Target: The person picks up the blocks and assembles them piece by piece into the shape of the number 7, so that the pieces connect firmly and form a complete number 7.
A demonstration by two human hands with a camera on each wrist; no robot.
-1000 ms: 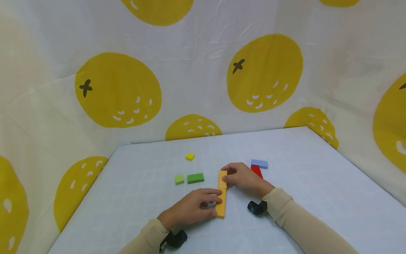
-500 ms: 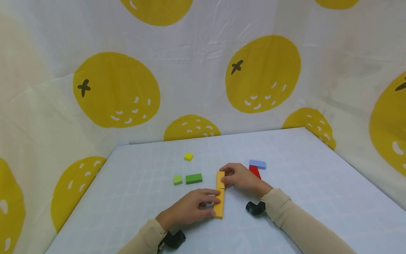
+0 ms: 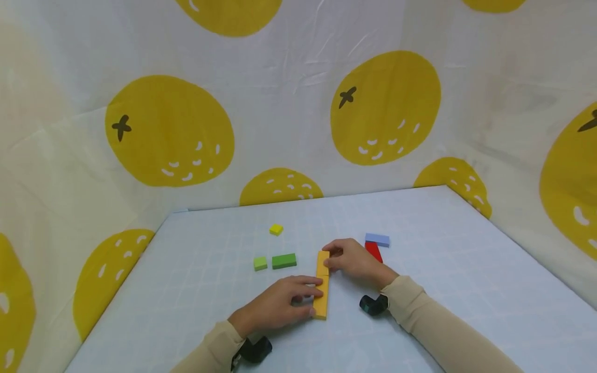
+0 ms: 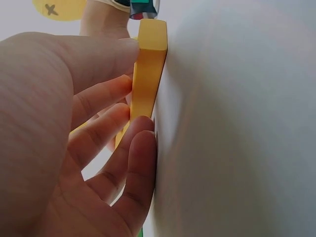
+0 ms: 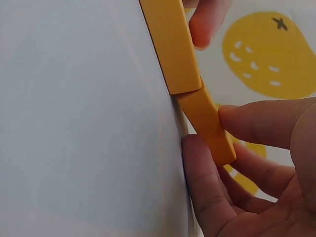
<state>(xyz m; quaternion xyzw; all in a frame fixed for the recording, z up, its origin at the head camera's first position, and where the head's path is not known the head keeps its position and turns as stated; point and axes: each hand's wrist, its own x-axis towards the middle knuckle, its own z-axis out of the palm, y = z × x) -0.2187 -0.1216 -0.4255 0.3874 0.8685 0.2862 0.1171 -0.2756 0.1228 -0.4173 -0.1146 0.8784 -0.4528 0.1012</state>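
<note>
Two yellow-orange blocks lie end to end on the white table: a longer block (image 3: 321,303) nearer me and a shorter block (image 3: 322,264) beyond it. My left hand (image 3: 282,304) is on the longer block's left side, its fingers extended and the fingertips touching it. The left wrist view shows the thumb near one end of that longer block (image 4: 149,74). At the far end, my right hand (image 3: 356,263) pinches the shorter block between thumb and fingers. In the right wrist view, the shorter block (image 5: 207,126) meets the longer one with a slight step at the joint.
Left of the row lie a dark green block (image 3: 284,261) and a small light green block (image 3: 260,263), with a yellow block (image 3: 276,229) farther back. Behind my right hand are a red block (image 3: 373,252) and a blue block (image 3: 377,239). A fruit-patterned curtain (image 3: 280,103) hangs behind the table.
The head view has shifted slightly, so everything appears a little farther left. Both hands keep their places on the two yellow-orange blocks, which stay end to end.
</note>
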